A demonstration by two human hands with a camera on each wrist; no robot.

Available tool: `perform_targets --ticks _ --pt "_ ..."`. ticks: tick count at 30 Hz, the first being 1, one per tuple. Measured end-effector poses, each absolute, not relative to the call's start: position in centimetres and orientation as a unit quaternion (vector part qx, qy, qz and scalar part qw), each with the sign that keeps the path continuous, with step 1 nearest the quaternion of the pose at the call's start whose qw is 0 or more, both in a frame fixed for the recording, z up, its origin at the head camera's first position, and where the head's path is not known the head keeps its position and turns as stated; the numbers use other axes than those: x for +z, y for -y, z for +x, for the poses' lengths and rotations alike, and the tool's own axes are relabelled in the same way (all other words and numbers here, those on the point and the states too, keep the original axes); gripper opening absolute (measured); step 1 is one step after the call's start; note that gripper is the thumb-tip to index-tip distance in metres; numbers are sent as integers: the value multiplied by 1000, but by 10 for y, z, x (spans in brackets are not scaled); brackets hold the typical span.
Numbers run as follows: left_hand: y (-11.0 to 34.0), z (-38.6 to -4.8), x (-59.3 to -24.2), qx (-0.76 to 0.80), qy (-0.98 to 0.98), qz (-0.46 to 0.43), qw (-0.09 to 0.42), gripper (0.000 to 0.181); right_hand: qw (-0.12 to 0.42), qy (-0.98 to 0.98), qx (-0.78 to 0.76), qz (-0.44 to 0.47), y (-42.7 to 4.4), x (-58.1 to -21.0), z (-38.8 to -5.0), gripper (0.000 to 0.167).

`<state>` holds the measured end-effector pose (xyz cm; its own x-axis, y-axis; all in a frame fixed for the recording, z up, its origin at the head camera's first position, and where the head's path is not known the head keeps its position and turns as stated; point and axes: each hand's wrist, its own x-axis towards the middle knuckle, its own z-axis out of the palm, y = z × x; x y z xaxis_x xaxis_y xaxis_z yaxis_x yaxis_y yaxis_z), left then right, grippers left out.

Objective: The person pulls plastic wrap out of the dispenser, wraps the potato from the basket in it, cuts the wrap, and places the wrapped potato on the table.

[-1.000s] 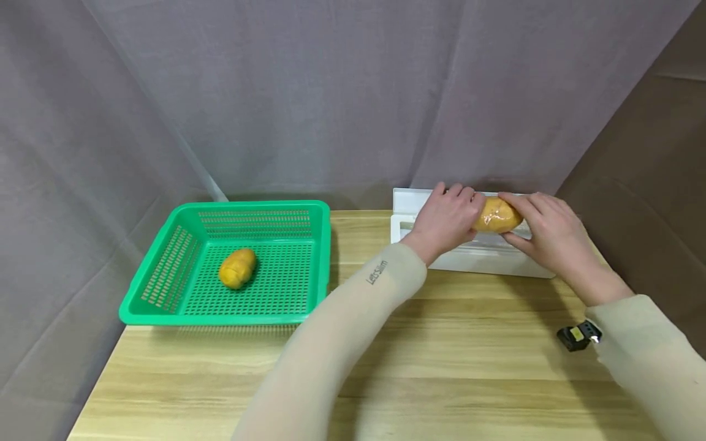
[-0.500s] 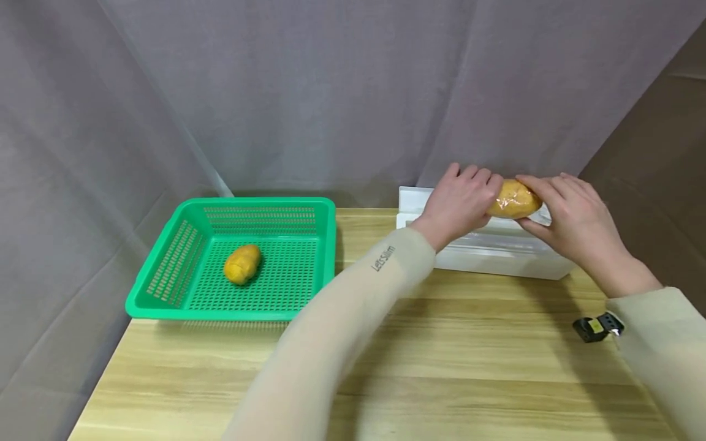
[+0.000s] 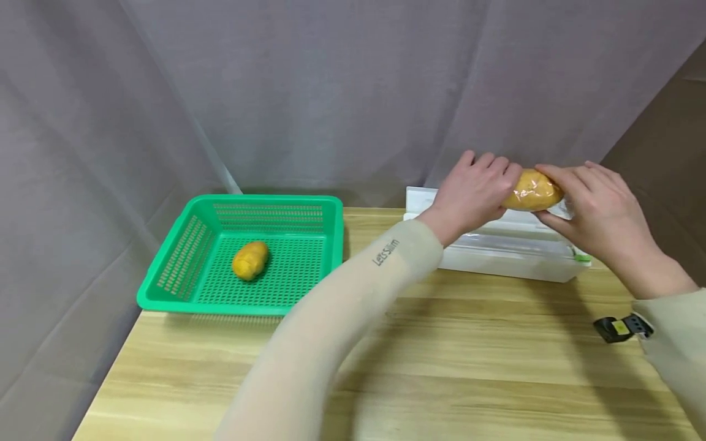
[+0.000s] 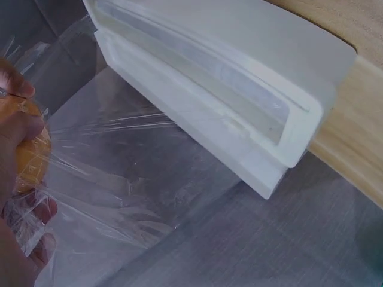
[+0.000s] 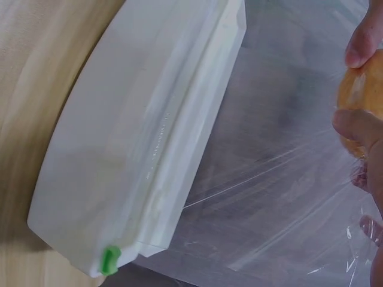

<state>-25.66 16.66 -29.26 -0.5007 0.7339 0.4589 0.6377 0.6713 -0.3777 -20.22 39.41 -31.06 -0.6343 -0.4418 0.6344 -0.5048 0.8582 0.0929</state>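
Observation:
Between both hands, a yellow potato-like item [image 3: 532, 190] in shiny clear film is held above a white film box [image 3: 496, 260]. The left hand [image 3: 477, 191] grips its left end; the right hand [image 3: 601, 211] pinches its right end with thumb and fingers. In the left wrist view, clear film [image 4: 119, 179] stretches from the wrapped item [image 4: 31, 152] to the white box [image 4: 209, 78], whose lid stands up. The right wrist view shows the film [image 5: 269, 149] running taut from the box [image 5: 114, 131], which has a green piece [image 5: 109, 260] at one end.
A green basket [image 3: 239, 310] stands at the left of the wooden table [image 3: 469, 367], holding one yellow item [image 3: 250, 260]. Grey cloth [image 3: 342, 92] hangs behind the table. A black strap with a small device [image 3: 613, 329] is at the right sleeve.
Both hands have lifted the wrapped item up and away from the box, which shows more of its front and its green end piece. The head view has shifted slightly.

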Motion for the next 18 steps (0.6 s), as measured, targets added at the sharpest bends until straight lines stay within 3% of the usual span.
perform_targets --ticks 6,9,11,18 --pt "-164 -249 -284 79 862 -400 302 43 347 896 48 273 -396 -304 -195 68" --pt "-164 -243 -280 84 863 -406 289 46 356 891 52 276 -396 -303 -191 75" --pt "-164 -239 -280 88 862 -410 286 47 362 889 49 275 -396 -304 -188 93" --pt "-158 -222 -289 91 852 -415 305 45 353 890 49 283 -394 -311 -171 95"
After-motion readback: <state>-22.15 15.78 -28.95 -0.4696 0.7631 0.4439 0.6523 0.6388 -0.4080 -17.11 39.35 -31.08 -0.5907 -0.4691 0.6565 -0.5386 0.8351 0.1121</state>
